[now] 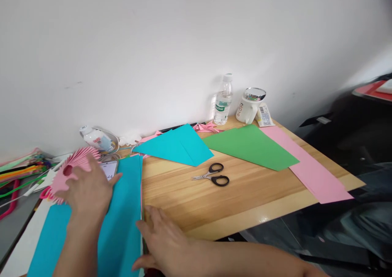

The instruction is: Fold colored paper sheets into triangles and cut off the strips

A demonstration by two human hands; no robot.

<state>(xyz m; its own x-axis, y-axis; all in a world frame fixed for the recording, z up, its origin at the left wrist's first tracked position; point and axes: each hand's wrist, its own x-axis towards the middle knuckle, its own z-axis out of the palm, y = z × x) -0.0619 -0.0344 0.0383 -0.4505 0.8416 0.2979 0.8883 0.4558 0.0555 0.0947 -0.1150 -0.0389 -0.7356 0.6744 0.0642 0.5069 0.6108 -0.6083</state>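
My left hand [88, 189] reaches over a ring of pleated pink paper [80, 157] and a phone [109, 170], its fingers spread. Whether its fingertips touch the pink paper I cannot tell. Under that arm lies a stack of blue paper sheets [121, 224]. My right hand [167, 240] is at the right edge of this stack, low over the table, with fingers apart and nothing visible in them. Scissors [212, 175] with black handles lie slightly apart on the wooden table [174, 187].
Folded blue paper [180, 146], folded green paper [252, 148] and pink strips [315, 170] lie across the table. By the wall stand a water bottle [223, 101] and a lidded mug [249, 105]. A white bottle [98, 139] and coloured craft stems [26, 168] are at left.
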